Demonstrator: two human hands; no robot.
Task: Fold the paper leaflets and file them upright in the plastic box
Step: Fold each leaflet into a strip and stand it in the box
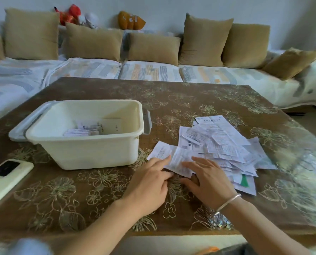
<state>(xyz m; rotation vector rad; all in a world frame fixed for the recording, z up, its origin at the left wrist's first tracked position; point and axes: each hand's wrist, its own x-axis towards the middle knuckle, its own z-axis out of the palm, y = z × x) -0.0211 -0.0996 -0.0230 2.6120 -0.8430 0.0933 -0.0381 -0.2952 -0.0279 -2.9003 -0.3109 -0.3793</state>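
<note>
A cream plastic box point(83, 151) stands on the left half of the table, with several folded leaflets point(83, 130) inside it near the bottom. To its right lies a loose pile of white printed leaflets point(225, 146). One creased leaflet point(179, 161) lies at the pile's near-left edge. My left hand point(149, 183) rests fingertips on that leaflet's left part. My right hand point(208, 178), with a silver bangle on the wrist, lies flat on its right part. Neither hand lifts the paper.
A pale phone point(4, 174) lies face down near the table's left edge. The brown flowered tablecloth point(98, 190) covers the table. Behind the table runs a sofa with tan cushions point(153, 47) and soft toys.
</note>
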